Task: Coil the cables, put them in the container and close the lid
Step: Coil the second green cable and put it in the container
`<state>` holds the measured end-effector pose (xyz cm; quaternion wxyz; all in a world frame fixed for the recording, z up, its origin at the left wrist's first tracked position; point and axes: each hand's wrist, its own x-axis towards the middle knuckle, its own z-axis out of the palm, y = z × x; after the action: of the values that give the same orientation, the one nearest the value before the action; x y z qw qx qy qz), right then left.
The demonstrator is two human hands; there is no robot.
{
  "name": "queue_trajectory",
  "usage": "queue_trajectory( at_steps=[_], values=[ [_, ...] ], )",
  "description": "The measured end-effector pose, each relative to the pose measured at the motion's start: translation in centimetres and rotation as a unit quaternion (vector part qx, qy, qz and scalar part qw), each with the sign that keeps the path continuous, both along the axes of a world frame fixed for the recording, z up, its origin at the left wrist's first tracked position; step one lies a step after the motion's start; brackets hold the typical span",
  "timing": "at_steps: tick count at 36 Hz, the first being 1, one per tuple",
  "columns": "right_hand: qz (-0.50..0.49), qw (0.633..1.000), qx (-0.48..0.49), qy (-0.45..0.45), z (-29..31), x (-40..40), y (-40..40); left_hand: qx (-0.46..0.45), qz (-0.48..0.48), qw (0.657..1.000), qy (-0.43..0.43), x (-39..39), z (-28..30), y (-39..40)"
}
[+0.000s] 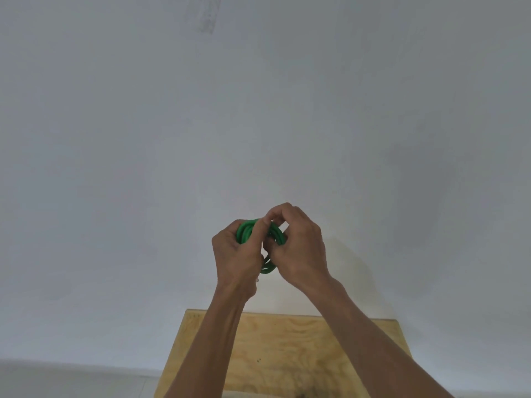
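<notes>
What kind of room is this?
Hard to say; probably a bare indoor workspace. A plain white wall fills the view, with a plywood tabletop below, and both hands hold a green cable.

One green cable coil (246, 231); two hands (235, 254); seemingly one plywood tabletop (287, 354)

- Left hand (238, 251): bare, no glove, ring or watch seen.
- Right hand (298, 248): bare likewise.
- Both forearms uncovered; no sleeve in view.
</notes>
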<state>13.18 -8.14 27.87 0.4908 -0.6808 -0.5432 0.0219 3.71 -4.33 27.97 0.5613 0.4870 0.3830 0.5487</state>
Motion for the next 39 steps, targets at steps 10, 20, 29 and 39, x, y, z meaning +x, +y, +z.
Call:
queue_trajectory(
  at_steps=[10, 20, 29, 39],
  values=[
    [0.02, 0.989, 0.147, -0.025, -1.8, -0.5, -0.6, -0.039, -0.04, 0.997, -0.049, -0.5, -0.3, 0.3],
    [-0.052, 0.982, 0.175, -0.056, -3.6, -2.5, -0.8, 0.0, 0.029, 0.999, 0.033, -0.9, -1.4, -1.0],
    [-0.047, 0.988, 0.146, -0.024, -6.0, -5.3, -0.6, -0.022, 0.116, 0.993, 0.027, -2.6, -4.0, -1.1],
    [-0.08, 0.988, 0.115, 0.069, -10.2, -9.4, -1.4, -0.078, 0.105, 0.99, 0.044, -5.6, -7.9, -1.5]
  ],
)
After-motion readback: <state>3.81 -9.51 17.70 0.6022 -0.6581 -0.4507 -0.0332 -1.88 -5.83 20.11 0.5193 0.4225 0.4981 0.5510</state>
